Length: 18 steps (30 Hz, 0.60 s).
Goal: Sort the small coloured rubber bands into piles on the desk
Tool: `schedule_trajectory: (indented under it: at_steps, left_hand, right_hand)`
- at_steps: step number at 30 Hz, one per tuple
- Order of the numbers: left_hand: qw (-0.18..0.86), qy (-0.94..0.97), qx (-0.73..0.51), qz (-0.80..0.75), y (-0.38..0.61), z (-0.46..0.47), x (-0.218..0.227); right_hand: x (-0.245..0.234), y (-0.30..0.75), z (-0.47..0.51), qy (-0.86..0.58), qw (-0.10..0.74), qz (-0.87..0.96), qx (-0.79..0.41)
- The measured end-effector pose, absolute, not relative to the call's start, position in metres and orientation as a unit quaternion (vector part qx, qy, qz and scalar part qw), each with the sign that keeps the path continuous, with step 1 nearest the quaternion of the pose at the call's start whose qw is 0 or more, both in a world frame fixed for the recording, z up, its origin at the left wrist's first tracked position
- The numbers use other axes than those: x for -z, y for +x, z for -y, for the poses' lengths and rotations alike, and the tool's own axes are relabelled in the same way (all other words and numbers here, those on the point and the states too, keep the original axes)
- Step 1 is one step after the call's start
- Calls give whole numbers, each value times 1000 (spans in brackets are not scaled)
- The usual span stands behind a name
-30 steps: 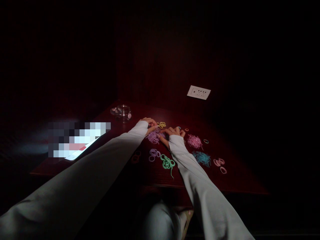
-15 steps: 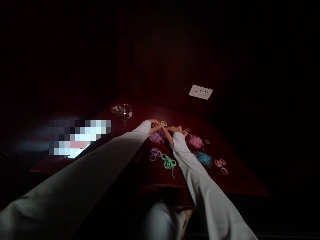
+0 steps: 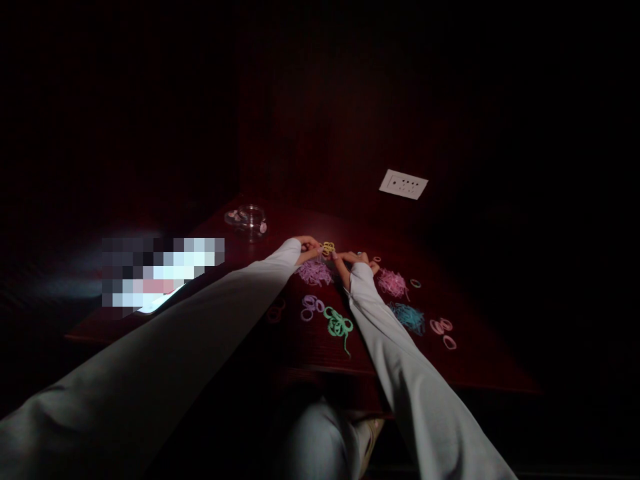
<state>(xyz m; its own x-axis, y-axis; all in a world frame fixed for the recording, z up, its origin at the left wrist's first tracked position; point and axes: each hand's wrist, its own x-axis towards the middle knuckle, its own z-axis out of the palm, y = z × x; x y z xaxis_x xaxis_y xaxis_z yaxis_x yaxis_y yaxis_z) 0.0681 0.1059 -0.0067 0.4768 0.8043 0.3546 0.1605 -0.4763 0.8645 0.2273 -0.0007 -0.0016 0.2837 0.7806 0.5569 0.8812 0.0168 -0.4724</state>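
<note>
Both hands reach over a dark red table [image 3: 480, 363] scattered with small coloured rubber bands. My left hand [image 3: 309, 247] and my right hand [image 3: 353, 261] meet with pinched fingers at a small cluster of yellow bands [image 3: 328, 248]. A purple pile [image 3: 314, 272] lies just below them. Further piles are pink [image 3: 391, 283], blue [image 3: 409, 316], green [image 3: 339, 326] and a few purple rings [image 3: 311, 305]. The scene is very dark, so what each pinch holds is unclear.
A small clear glass dish [image 3: 249, 218] stands at the back left. A lit phone or tablet [image 3: 160, 297] lies on the table's left side. A white wall socket [image 3: 403, 184] is on the back wall. Loose pink rings [image 3: 442, 331] lie at the right.
Both hands have moved slightly away from me, off the purple pile and up to the yellow bands. The view has shifted a little.
</note>
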Motion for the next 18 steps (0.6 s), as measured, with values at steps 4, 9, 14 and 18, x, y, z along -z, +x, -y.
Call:
schedule_trajectory:
  at_steps: [4, 9, 14, 18]
  left_hand:
    - [427, 759, -394, -293, 67, -104, 4]
    - [464, 750, -388, -267, 66, -98, 3]
    - [439, 748, -415, -275, 64, -101, 3]
    - [419, 751, -418, -293, 63, -104, 3]
  right_hand:
    - [-2, 224, 4, -680, 383, 624, 41]
    - [-10, 222, 9, -685, 346, 641, 22]
    - [-9, 223, 9, -691, 336, 640, 28]
    - [-7, 225, 9, -678, 351, 645, 25]
